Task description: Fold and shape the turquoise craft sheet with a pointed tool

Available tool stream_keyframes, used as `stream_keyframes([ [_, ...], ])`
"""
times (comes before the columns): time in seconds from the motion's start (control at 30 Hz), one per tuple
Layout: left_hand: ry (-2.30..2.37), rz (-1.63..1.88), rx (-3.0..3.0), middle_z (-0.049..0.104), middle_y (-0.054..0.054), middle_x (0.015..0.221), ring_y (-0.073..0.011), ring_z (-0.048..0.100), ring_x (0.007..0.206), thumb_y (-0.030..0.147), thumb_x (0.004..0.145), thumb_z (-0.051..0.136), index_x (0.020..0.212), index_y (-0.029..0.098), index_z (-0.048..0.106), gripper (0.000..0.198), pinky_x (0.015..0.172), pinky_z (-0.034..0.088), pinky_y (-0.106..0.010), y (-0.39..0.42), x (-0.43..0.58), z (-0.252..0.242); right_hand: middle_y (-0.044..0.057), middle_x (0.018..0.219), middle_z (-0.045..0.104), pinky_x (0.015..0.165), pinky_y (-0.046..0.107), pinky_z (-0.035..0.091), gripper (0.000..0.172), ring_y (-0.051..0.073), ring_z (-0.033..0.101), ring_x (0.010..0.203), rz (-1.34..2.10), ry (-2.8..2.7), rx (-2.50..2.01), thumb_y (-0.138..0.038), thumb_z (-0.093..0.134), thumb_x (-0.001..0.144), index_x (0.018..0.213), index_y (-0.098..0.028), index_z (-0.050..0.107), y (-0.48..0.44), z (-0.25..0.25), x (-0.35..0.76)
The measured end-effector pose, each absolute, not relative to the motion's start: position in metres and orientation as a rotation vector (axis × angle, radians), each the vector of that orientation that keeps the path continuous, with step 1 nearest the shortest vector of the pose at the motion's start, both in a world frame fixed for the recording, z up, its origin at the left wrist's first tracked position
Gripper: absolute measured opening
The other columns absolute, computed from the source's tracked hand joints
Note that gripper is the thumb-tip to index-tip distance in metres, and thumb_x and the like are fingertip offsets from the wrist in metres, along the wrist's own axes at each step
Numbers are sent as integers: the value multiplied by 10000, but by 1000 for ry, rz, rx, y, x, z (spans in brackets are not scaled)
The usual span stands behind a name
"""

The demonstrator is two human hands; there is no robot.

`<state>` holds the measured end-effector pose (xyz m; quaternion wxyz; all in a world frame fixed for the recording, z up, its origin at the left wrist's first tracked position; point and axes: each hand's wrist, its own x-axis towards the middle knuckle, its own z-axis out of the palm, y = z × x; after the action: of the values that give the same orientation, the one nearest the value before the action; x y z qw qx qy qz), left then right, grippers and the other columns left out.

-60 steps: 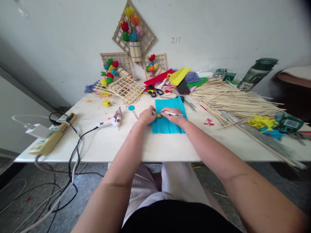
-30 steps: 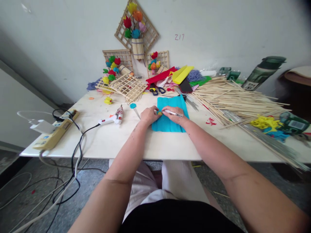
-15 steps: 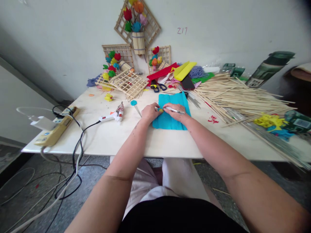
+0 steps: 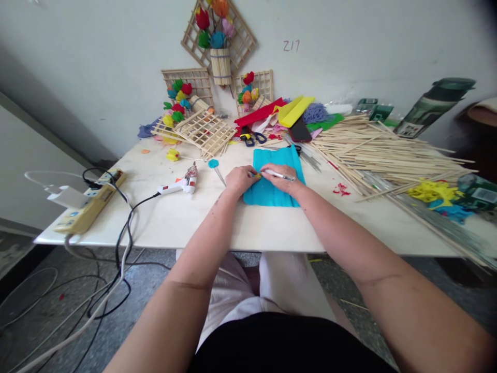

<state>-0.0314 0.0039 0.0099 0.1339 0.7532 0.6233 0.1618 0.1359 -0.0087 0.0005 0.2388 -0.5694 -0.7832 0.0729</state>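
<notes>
A sheet of bright blue crepe paper (image 4: 272, 194) lies flat on the white table before me. My right hand (image 4: 282, 175) is closed around a white pen (image 4: 285, 177), its tip down at the paper's left part. My left hand (image 4: 238, 179) rests at the sheet's left edge, fingers closed on a small yellowish piece (image 4: 258, 174) pressed against the paper. The fingers partly cover that piece, so its shape is unclear. Left of that hand lies a blue disc on thin wire stems (image 4: 213, 163). Beyond the sheet are scissors with dark blue handles (image 4: 259, 138).
A white glue gun (image 4: 188, 181) lies at left, its cord running to a power strip (image 4: 87, 210). Wooden sticks (image 4: 373, 150) are heaped at right near a dark bottle (image 4: 433, 109). Stick lattices (image 4: 205, 132) with paper flowers stand at the back. A phone (image 4: 300, 132) lies behind the sheet.
Both hands stay almost in place over the blue paper, with the pen still in the right one. The left fingers now cover more of the yellowish piece. The whole view has shifted slightly.
</notes>
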Motion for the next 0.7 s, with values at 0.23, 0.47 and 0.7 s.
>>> stream_keyframes([
  [0.23,1710,458,2224,687,-2,859,-181,624,816,422,709,608,984,257,682,329,706,464,-245,4,-34,13,-14,1002,690,738,295,456,303,207,617,913,203,-2152,-1569,-422,449,842,1062,-320,630,-9,2,137],
  [0.47,1658,449,2220,691,-14,870,-178,626,803,324,726,567,997,226,686,311,705,467,-240,7,-36,14,-15,1003,691,738,288,451,301,202,618,918,197,-2154,-1589,-417,445,844,1060,-320,631,-11,3,136],
  [0.7,1829,468,2198,694,-10,887,-212,626,870,446,722,577,948,279,678,299,735,476,-283,4,-27,11,-6,1003,694,748,283,453,294,200,621,917,217,-2150,-1574,-402,465,838,1058,-306,635,-11,3,137],
])
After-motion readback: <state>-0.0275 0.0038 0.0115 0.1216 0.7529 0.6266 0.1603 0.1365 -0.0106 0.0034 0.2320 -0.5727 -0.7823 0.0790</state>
